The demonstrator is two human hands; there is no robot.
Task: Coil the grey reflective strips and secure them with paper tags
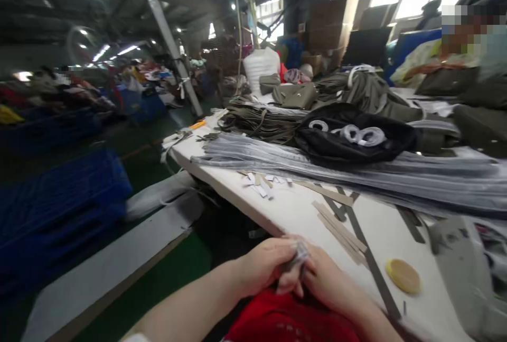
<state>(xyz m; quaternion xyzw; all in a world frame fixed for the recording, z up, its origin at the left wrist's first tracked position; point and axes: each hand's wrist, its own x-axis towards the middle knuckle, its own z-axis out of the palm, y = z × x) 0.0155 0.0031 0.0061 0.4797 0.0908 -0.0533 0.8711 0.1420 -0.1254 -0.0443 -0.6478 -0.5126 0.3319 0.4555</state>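
My left hand [270,260] and my right hand [320,273] meet close to my body, just off the near edge of the white table [400,225]. Between their closed fingers is a small grey-and-white piece [301,253], blurred, so its kind cannot be told. Both hands seem to pinch it. Nearest on the tabletop lie flat beige strips [340,231] and a long dark grey strip [374,273]. Small white and beige scraps [259,184] are scattered by the left edge. To the right rests a round yellow-rimmed disc [403,276].
Long grey strips [253,151] cross the table. Behind them are a black fabric tray [356,146] with white rolls and piles of olive straps [261,120]. A plastic bag [463,262] stands right. Blue pallets [59,210] and a grey board [114,262] lie left. A person [467,46] is at far right.
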